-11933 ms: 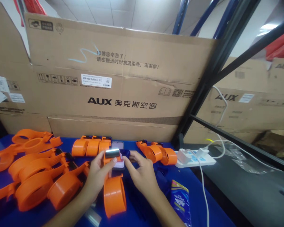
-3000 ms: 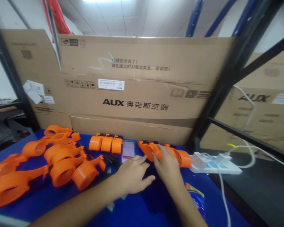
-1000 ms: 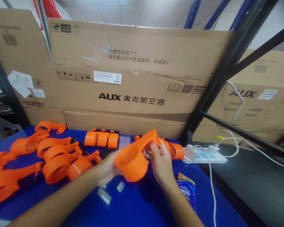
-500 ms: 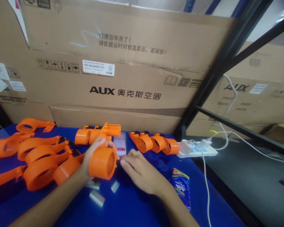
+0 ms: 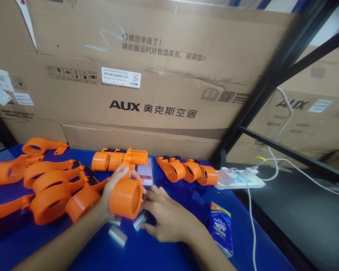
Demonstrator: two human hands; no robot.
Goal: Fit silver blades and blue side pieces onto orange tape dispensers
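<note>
My left hand (image 5: pixel 117 186) is wrapped around an orange plastic tape dispenser (image 5: pixel 124 199), its round hub facing down and right and its handle rising behind my fingers. My right hand (image 5: pixel 166 214) is low over the blue table, just right of that dispenser. Its thumb and fingers are apart around the near end of a small shiny metal piece (image 5: pixel 140 221); whether they touch it I cannot tell. Another metal piece (image 5: pixel 118 236) lies to the left, and a third (image 5: pixel 115 220) is partly hidden below my left hand.
More orange dispensers (image 5: pixel 51 203) crowd the left side, with others (image 5: pixel 100 161) at the back and a row (image 5: pixel 192 171) back right. A phone (image 5: pixel 145 175) lies behind my hands. To the right are a blue tissue pack (image 5: pixel 220 229), a power strip (image 5: pixel 243 180) with cables, and a black frame (image 5: pixel 243 113).
My right hand has shifted down to the metal piece, its thumb spreading away from the fingers. The left hand keeps hold of the tape dispenser. The whole view has shifted slightly.
</note>
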